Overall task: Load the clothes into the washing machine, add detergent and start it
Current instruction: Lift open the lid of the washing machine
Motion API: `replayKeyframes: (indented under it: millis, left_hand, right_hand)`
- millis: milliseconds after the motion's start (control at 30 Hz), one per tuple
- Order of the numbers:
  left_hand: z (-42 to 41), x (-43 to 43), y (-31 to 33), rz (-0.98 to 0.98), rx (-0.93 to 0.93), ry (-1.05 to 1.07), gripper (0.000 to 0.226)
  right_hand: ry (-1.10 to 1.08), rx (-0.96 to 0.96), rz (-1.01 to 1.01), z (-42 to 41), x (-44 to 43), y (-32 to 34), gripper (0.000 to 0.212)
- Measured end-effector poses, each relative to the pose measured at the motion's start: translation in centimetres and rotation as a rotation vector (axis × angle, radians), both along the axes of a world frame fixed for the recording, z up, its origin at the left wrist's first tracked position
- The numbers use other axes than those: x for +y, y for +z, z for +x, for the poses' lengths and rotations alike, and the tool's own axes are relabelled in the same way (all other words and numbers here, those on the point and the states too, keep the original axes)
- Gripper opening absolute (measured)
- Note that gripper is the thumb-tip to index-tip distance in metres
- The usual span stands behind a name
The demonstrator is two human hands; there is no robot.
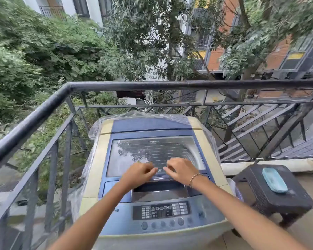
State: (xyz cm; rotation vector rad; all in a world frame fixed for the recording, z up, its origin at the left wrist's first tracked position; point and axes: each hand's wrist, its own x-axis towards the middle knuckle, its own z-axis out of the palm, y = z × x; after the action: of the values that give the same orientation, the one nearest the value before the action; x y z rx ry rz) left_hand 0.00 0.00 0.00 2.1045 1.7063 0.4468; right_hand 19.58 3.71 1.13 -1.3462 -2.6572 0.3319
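- A top-loading washing machine (91, 177), cream with a blue top, stands on a balcony, close to the corner of a dark metal railing (152, 85).
- Clear plastic wrap (96, 127) hangs over its back and sides.
- The lid (152, 150) has a glass window with thin pale lines across it, and tree branches are reflected in the glass.
- Both hands are at the front edge of the lid, side by side and close together.
- The left hand (137, 173) has its fingers curled over that front edge, gripping it.
- The right hand (181, 170) grips the same edge just to the right, its fingers curled too; motion blur hides both thumbs.
- A beaded bracelet (194, 178) sits on the right wrist.
- Below the hands, a dark gap (159, 188) shows under the lid's front edge, so the lid looks slightly raised there.
- The control panel (161, 210) runs along the near side of the machine, with a dark display, small keys and a row of round buttons beneath.
- To the right of the machine stands a small dark woven table (271, 195), apart from it.
- A pale blue oblong tray (274, 179) lies on the table top.
- Beyond the railing are leafy trees and apartment buildings.
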Motion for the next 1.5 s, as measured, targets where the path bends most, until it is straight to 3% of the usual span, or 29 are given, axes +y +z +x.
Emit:
replayKeyframes:
  millis: [133, 300, 467, 567, 700, 833, 967, 1167, 1300, 1500]
  left_hand:
    - [0.7, -2.5, -1.0, -0.093, 0.053, 0.024, 0.033]
    - [1.5, -5.5, -1.7, -0.176, 0.251, 0.071, 0.04]
    - [2.4, -7.5, -2.0, -0.224, 0.175, 0.134, 0.048]
    - [2.5, -7.8, -1.8, -0.24, 0.222, 0.142, 0.053]
    - [2.3, -8.0, -0.7, -0.113, 0.301, 0.11, 0.062]
    - [0.6, -7.5, 0.5, 0.235, 0.259, 0.051, 0.031]
    - [0.1, -6.7, 2.8, 0.324, 0.319, 0.149, 0.032]
    - [-1.3, -5.3, 6.0, 0.574, 0.047, 0.509, 0.048]
    - [-1.8, -3.1, 8.4, 0.642, -0.144, 0.557, 0.045]
    - [-2.4, 0.6, 11.3, 0.745, -0.284, 0.581, 0.04]
  right_hand:
    - [0.013, -0.076, -0.076, 1.2, -1.7, -0.7, 0.031]
    - [0.032, -0.116, -0.21, 2.3, -3.6, -2.0, 0.035]
    - [0.011, -0.212, -0.281, 2.2, -5.1, -2.5, 0.035]
    - [0.025, -0.263, -0.287, 2.0, -5.5, -2.0, 0.033]
    - [0.068, -0.269, -0.284, 2.5, -4.9, -0.2, 0.024]
    - [0.11, -0.192, -0.189, 3.0, -3.9, 3.1, 0.035]
    - [0.119, -0.105, -0.151, 2.8, -2.0, 6.1, 0.038]
    - [0.136, 0.013, -0.165, 2.6, 1.5, 11.2, 0.034]
    - [0.055, 0.22, -0.148, 2.9, 3.7, 12.7, 0.047]
    - [0.006, 0.39, 0.209, 3.4, 4.9, 14.4, 0.041]
